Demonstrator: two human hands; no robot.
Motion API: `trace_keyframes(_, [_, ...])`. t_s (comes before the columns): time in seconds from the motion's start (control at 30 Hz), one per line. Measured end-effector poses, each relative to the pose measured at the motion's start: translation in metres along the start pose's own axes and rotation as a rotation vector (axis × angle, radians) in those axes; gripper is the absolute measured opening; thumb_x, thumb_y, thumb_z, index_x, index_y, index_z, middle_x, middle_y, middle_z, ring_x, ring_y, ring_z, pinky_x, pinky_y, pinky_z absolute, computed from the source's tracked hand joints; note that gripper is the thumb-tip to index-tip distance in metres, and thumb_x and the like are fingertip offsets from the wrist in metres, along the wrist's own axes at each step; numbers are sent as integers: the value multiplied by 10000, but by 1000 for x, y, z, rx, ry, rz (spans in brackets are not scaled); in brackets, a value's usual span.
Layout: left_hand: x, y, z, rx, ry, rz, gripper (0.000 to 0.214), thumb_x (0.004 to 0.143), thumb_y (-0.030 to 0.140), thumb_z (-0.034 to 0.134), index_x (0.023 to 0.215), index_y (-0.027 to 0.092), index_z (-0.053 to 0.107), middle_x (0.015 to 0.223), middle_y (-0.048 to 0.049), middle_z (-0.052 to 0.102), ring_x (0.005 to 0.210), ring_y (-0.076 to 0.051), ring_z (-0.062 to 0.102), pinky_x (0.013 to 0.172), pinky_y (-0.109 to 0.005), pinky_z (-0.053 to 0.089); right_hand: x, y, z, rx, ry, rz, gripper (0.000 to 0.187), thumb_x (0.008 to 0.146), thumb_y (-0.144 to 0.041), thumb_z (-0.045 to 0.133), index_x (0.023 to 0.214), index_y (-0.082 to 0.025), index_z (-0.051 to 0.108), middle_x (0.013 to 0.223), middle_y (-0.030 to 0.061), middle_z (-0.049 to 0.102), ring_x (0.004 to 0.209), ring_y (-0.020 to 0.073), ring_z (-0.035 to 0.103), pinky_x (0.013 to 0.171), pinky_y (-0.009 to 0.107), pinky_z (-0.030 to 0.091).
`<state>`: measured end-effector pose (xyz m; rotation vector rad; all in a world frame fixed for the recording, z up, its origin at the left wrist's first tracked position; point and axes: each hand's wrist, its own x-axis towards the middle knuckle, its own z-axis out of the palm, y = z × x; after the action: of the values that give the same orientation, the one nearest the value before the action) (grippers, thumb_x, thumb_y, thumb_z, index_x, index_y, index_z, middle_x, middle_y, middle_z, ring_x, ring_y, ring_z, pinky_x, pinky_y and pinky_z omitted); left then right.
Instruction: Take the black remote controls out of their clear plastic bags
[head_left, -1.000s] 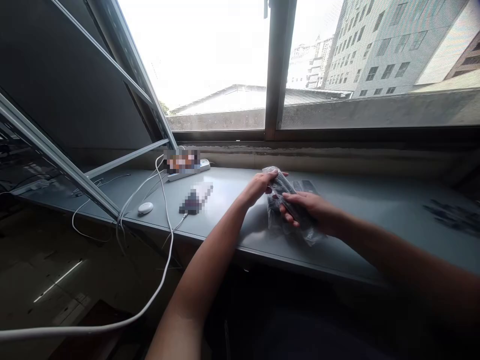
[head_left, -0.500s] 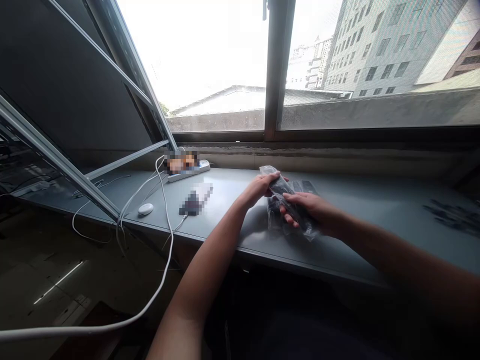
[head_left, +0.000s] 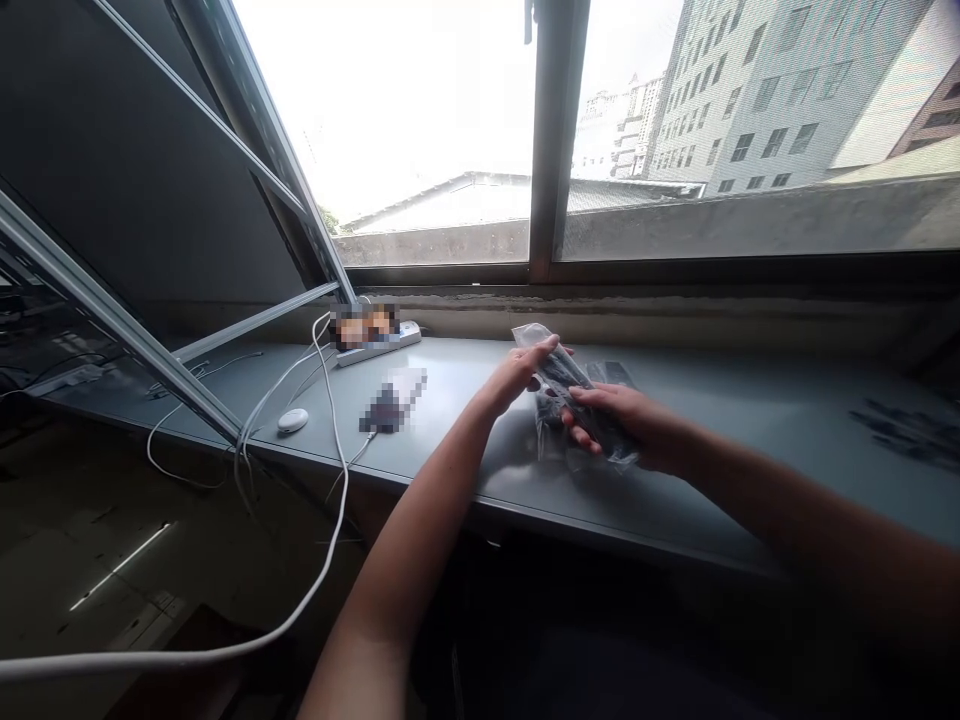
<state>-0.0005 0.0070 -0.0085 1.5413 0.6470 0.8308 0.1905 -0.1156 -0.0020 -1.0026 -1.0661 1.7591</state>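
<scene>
A clear plastic bag (head_left: 570,385) with a dark, long object inside is held just above the grey window ledge (head_left: 720,500). My left hand (head_left: 517,372) pinches the bag's upper end with its fingertips. My right hand (head_left: 626,420) is wrapped round the bag's lower part, thumb on top. Both forearms reach in from the bottom of the view. A second dark flat item (head_left: 613,373) lies on the ledge just behind the bag.
White cables (head_left: 322,400) run across the ledge's left part to a white power strip (head_left: 379,343), past a small round white puck (head_left: 292,420). A slanted metal frame (head_left: 112,310) crosses at the left. Dark marks (head_left: 904,430) lie far right. The window (head_left: 555,130) rises behind.
Both hands have lifted the bag slightly and drawn it a little toward the window. My left hand's pinch has shifted up at the bag's top end.
</scene>
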Motion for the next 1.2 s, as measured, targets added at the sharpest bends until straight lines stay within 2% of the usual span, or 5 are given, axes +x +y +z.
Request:
trace_keyframes(0.1, [1, -1, 2, -11, -36, -4, 614, 1028, 705, 639, 1236, 173, 866, 864, -61, 724, 666, -118, 570, 625, -245, 369, 0, -1, 2, 19, 16, -7, 188, 1059, -315, 799, 968, -154, 771, 777, 92, 779, 557, 150, 683, 542, 231, 621])
trace_keyframes(0.37, [8, -4, 1, -53, 103, 55, 560, 1009, 655, 695, 1098, 136, 885, 805, -70, 699, 632, -109, 497, 568, -244, 299, 1, 1, 2, 16, 2, -20, 188, 1064, -323, 788, 1017, -142, 772, 764, 92, 784, 518, 152, 667, 504, 238, 602])
trace_keyframes(0.63, [4, -4, 3, 40, 5, -52, 709, 971, 778, 659, 1164, 131, 877, 899, -75, 741, 705, -119, 526, 628, -254, 336, 0, 2, 2, 30, 26, -59, 166, 1025, -297, 836, 1026, -149, 759, 789, 78, 782, 558, 154, 678, 532, 247, 605])
trace_keyframes(0.97, [7, -7, 3, -29, 13, 64, 690, 1017, 726, 639, 1223, 108, 863, 851, -81, 725, 625, -107, 496, 575, -261, 308, 1, 4, -1, 12, -5, -43, 218, 1053, -345, 810, 1089, -131, 786, 823, 100, 796, 587, 163, 690, 546, 250, 610])
trace_keyframes(1.2, [10, -10, 3, -4, 38, 66, 669, 1038, 702, 616, 1259, 118, 856, 880, -66, 727, 624, -102, 495, 595, -265, 345, 2, 5, -1, 23, 3, -48, 190, 1070, -299, 770, 1118, -117, 790, 862, 110, 798, 612, 164, 697, 562, 254, 625])
